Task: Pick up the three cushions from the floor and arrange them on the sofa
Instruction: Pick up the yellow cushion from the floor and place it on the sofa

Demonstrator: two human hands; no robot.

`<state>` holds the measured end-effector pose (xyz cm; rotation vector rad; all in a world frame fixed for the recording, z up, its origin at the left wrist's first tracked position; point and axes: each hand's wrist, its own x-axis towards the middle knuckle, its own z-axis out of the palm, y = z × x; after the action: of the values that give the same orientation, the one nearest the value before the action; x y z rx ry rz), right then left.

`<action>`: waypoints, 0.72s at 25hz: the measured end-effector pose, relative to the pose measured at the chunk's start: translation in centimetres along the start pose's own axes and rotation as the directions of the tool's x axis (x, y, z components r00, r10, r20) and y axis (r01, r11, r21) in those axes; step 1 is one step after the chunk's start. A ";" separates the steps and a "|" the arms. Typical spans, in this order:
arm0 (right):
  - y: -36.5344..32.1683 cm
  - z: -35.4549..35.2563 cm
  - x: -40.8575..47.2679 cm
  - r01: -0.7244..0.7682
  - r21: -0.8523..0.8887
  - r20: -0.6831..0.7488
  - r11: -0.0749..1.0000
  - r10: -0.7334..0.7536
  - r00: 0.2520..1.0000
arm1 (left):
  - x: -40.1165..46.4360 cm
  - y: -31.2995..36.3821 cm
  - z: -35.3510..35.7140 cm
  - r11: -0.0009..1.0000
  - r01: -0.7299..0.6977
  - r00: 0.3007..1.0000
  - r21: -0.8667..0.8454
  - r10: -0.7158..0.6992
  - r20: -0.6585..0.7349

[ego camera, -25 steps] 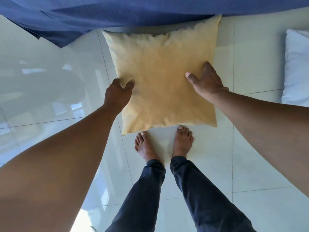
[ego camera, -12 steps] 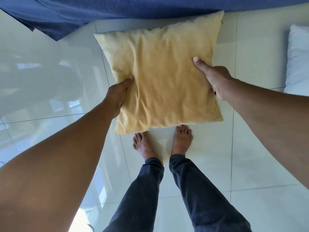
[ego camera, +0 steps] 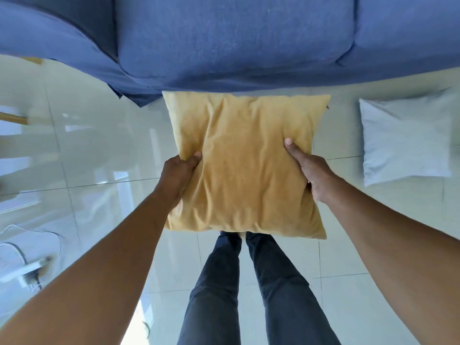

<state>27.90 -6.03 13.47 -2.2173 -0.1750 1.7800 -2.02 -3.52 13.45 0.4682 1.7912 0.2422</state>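
Note:
A square yellow cushion (ego camera: 245, 160) is up off the floor in front of me, held flat between both hands. My left hand (ego camera: 178, 176) pinches its left edge and my right hand (ego camera: 312, 174) grips its right side, thumb on top. Its far edge reaches the front of the blue sofa (ego camera: 234, 38), whose seat cushions fill the top of the view. A white cushion (ego camera: 405, 138) lies on the floor to the right, just below the sofa's front. No third cushion is in view.
Glossy pale floor tiles (ego camera: 94, 155) spread all around. My legs in dark trousers (ego camera: 251, 290) stand under the yellow cushion, which hides my feet. A wooden furniture leg (ego camera: 13, 118) and a white cable (ego camera: 15, 247) sit at the far left.
Both hands closed on the yellow cushion and lifted it off the floor. My view rose, bringing the sofa seat into sight and hiding my feet behind the cushion.

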 end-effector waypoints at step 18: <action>-11.8 -6.5 -30.1 0.429 0.133 0.061 0.894 -0.439 0.896 | -30.2 12.8 -8.3 0.940 -0.306 0.952 -0.149 0.300 -0.062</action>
<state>28.33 -3.98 46.35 -1.8350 -0.5289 1.5920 -1.23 -4.55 47.23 0.6288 1.7167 0.6074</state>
